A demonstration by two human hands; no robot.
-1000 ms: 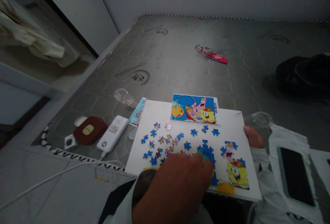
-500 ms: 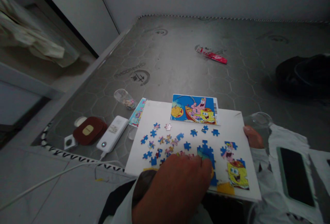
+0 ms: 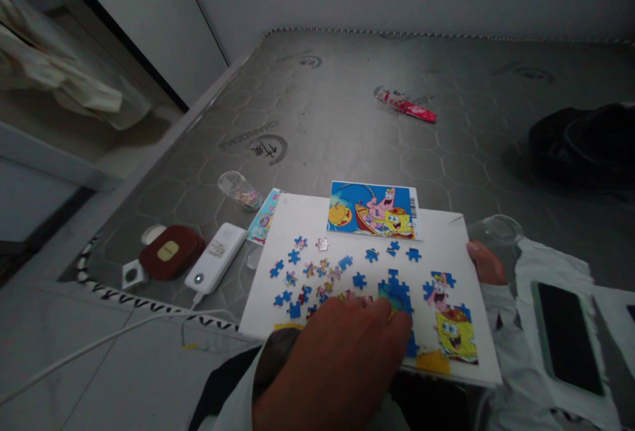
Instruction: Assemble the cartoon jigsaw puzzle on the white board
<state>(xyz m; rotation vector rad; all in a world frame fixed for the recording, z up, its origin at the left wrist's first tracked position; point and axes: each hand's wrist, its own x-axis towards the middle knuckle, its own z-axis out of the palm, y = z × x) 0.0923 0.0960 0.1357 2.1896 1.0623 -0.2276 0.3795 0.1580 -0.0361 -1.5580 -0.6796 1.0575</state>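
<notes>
Puzzle section [image 3: 395,293], partly under left hand [image 3: 342,352]

The person's bare left hand [image 3: 342,348] emerges from a loose, pale grey-white fabric sleeve [image 3: 239,401] with a wide, rounded cuff, whose mouth shows a dark brownish interior [image 3: 278,358] too dim to tell as lining or shadow. The bare right hand [image 3: 486,264], only partly visible, has a matching pale grey-white fabric sleeve [image 3: 499,299], crumpled into soft folds near the wrist and wrinkled lower down. Below, plain black cloth [image 3: 223,381] covers part of the lap, its weave and seams lost in the dim light
</notes>
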